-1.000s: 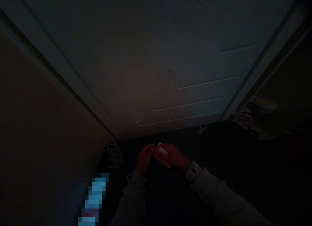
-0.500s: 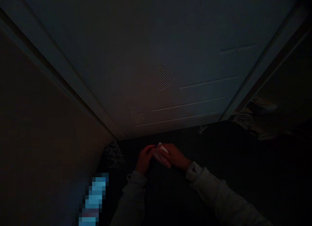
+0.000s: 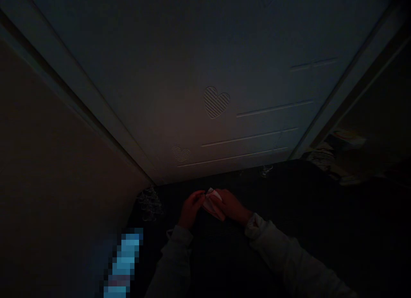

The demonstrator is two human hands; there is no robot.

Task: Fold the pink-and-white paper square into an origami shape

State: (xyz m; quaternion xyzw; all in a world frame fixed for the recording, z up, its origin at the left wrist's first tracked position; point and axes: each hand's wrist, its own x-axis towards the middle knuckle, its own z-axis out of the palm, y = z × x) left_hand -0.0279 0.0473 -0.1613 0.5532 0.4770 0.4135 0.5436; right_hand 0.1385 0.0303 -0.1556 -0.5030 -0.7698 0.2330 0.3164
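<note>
In very dim light, a pale, pinkish cloth or tissue (image 3: 214, 209) is bunched between my hands above a dark surface. My right hand (image 3: 233, 205) is closed on it from the right, and its lower corner hangs below the fingers. My left hand (image 3: 192, 207) is pinched at the left edge of the cloth, thumb and fingertips drawn together. Something small and dark seems to lie at those fingertips, too dim to name. To the left is a cluster of clear, shiny rounded pieces (image 3: 150, 204); a similar small clear piece (image 3: 266, 171) lies at the far right.
A pale panel (image 3: 154, 96) with grooved hearts and lines rises behind the dark surface (image 3: 221, 255). A brownish wall (image 3: 48, 161) stands left. A bright, pixelated blue strip (image 3: 125, 259) glows at lower left. Indistinct items (image 3: 346, 139) sit at right.
My left fingertips and the top of the cloth have shifted slightly. Both hands stay in about the same place, and the light's tint varies a little.
</note>
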